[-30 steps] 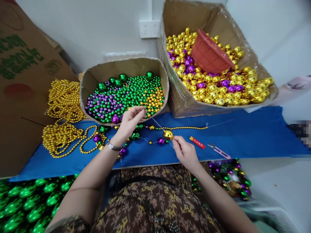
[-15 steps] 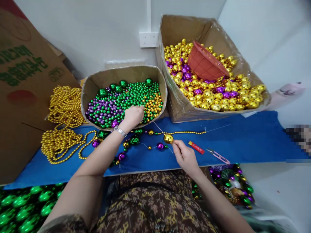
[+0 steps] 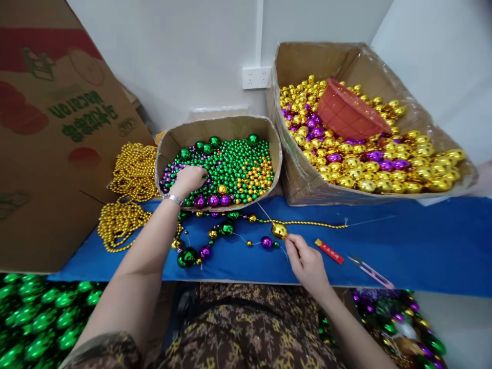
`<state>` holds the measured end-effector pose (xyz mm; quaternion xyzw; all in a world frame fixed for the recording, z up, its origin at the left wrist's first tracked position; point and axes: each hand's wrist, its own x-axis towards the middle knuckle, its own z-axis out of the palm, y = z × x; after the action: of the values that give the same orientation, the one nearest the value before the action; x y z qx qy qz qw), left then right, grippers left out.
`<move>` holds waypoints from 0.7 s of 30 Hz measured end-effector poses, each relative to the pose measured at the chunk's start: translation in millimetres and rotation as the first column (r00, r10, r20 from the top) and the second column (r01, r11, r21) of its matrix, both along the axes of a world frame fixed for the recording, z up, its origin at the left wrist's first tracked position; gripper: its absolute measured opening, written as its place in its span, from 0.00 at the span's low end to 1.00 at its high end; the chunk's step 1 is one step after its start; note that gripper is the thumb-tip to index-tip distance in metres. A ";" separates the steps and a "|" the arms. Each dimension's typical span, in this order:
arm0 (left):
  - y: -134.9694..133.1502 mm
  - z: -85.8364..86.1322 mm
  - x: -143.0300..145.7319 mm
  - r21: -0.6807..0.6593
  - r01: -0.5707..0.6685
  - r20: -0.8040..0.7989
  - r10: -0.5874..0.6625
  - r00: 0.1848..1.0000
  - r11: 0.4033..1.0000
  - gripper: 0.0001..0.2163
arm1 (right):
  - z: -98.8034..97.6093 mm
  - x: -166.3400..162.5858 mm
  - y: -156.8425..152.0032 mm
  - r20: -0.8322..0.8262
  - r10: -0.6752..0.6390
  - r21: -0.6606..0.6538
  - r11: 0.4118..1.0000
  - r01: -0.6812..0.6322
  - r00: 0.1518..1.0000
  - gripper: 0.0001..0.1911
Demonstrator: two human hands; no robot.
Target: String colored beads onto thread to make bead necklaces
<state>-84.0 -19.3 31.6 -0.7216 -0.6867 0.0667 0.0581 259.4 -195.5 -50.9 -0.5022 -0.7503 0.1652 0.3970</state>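
Note:
My left hand (image 3: 190, 180) reaches into the low cardboard box (image 3: 219, 123) of small green, purple and gold beads (image 3: 230, 159). Its fingers are pinched together over the purple ones, and what they hold is hidden. In my right hand (image 3: 309, 261), thumb and fingers grip a large gold bead (image 3: 279, 230) just above the blue cloth (image 3: 384, 241). A thin line rises from that bead toward the box. Left of it lies a partly strung bead garland (image 3: 226, 228), with a purple bead (image 3: 266, 242) on its thread.
A taller box (image 3: 307, 189) of gold and purple beads holds a red basket (image 3: 351, 110). Right of my right hand lie a red packet (image 3: 329, 251) and pink thread snips (image 3: 371, 271). Gold bead strands (image 3: 134, 171) are heaped left. Large green beads (image 3: 46, 318) sit below the table edge.
My left hand has moved left inside the low box, from the green and gold beads to the purple ones. My right hand keeps the gold bead. The whole view has shifted.

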 end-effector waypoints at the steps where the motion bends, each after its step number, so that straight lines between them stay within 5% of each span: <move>1: -3.5 -2.8 0.6 0.011 0.012 -0.020 -0.012 1.000 1.000 0.14 | -0.3 -1.9 0.4 -0.002 0.005 -0.001 1.000 -0.005 1.000 0.09; 8: -15.5 -19.2 5.5 0.071 0.041 -0.020 -0.040 0.999 0.997 0.16 | -0.5 -8.9 -0.9 -0.007 0.033 -0.005 0.999 -0.033 0.999 0.09; 15: -24.1 -23.5 -16.2 0.024 0.194 0.088 -0.195 0.977 0.981 0.17 | -0.8 -9.4 -1.2 -0.002 0.033 -0.011 0.999 -0.033 0.999 0.10; 21: -31.7 -26.6 -20.5 0.057 0.138 0.144 -0.145 0.979 0.989 0.14 | 1.9 -14.2 -0.6 -0.009 0.048 -0.002 0.999 -0.049 0.999 0.10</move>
<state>-104.5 -51.0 5.0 -0.7701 -0.6372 -0.0072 0.0285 245.2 -196.1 -49.0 -0.4836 -0.7603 0.1779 0.3955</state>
